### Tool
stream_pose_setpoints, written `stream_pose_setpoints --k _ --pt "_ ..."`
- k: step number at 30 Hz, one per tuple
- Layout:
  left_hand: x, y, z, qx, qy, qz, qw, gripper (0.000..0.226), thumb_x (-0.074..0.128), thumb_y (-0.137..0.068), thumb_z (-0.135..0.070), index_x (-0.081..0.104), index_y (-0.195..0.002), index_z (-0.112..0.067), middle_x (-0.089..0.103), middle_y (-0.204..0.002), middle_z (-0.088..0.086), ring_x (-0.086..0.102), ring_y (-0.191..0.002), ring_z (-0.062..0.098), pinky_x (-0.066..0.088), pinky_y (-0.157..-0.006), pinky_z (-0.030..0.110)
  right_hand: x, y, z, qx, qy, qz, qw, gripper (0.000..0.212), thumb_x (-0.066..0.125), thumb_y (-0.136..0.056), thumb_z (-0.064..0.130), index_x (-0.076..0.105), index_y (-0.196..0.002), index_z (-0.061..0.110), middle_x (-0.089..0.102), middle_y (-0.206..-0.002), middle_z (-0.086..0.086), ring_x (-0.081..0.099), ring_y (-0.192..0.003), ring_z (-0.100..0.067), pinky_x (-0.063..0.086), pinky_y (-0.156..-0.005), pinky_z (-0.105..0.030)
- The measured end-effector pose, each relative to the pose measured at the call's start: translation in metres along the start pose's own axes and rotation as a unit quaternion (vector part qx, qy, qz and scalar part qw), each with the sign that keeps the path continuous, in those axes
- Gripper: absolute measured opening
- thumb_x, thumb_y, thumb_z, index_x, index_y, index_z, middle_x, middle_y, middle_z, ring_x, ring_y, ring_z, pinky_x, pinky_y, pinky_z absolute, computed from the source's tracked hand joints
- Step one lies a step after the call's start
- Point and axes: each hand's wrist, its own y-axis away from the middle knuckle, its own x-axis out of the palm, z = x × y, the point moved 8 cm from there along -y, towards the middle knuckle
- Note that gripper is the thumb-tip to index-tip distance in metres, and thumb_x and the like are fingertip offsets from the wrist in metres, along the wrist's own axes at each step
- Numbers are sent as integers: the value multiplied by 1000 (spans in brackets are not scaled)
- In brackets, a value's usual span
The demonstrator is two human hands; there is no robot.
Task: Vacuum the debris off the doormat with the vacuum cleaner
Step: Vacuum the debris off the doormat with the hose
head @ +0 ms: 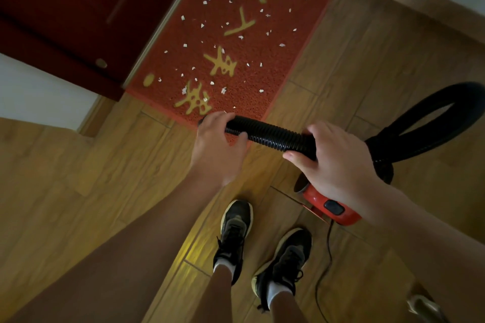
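Your left hand (217,139) and right hand (333,157) both grip the black ribbed vacuum hose (270,135), its end at the near edge of the red doormat with gold characters (262,65). White paper scraps (185,45) litter the mat. The red vacuum cleaner body (330,208) sits on the wooden floor (78,178) beside your black sneakers (236,220); a dark red door (65,8) borders the mat.

The floor (78,165) is warm wood-look planking with dark seams, dimly lit. A dark red door (65,8) with a small round fitting (101,63) stands at upper left, a white wall (34,94) beside it.
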Motion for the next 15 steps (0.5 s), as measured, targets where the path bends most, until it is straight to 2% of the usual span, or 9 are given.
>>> stream_pose_setpoints --k 2,3,5,6,7,10,15 --pt "-2 -3 3 -39 19 -24 999 47 57 -102 -34 53 -145 -14 50 -146 0 48 -133 14 32 -106 23 1 7 -2 -9 -4 -22 1000 55 50 -84 67 58 -96 14 52 -80 8 56 -73 -15 46 -63 -33" --pt "-2 -4 5 -63 22 -29 997 47 54 -103 -37 53 -144 -13 53 -142 1 54 -122 13 36 -98 19 1 12 -3 -12 -10 -33 999 55 51 -85 66 58 -97 13 52 -80 7 58 -72 -16 49 -63 -35" --pt "4 -8 13 -123 48 -25 991 48 52 -104 -43 55 -140 -13 63 -122 0 61 -86 6 44 -68 14 1 21 -7 -16 -27 -55 998 57 51 -87 65 59 -98 10 53 -81 6 59 -73 -17 52 -64 -38" --pt "8 -8 17 -158 76 -23 984 49 52 -103 -47 56 -137 -13 66 -108 -3 59 -73 5 40 -54 17 1 26 -10 -15 -34 -62 997 58 51 -87 64 60 -100 8 53 -82 5 59 -74 -17 52 -65 -38" --pt "13 -8 23 -189 106 -24 976 52 52 -101 -51 57 -134 -12 66 -100 -3 58 -67 6 38 -49 21 2 30 -12 -14 -39 -66 997 58 51 -88 64 60 -101 8 54 -83 4 59 -76 -17 51 -66 -37" --pt "27 -7 29 -233 166 -30 958 56 58 -95 -59 60 -129 -13 69 -101 1 61 -70 10 39 -50 26 10 44 -19 -7 -48 -53 997 56 53 -90 64 58 -102 10 56 -85 4 57 -78 -16 50 -69 -36" --pt "36 -2 19 -232 206 -48 949 39 71 -92 -49 65 -114 -18 69 -96 -4 65 -76 5 41 -53 20 20 62 -33 30 -57 -11 998 54 50 -86 65 59 -102 14 55 -87 9 54 -79 -11 41 -74 -29"
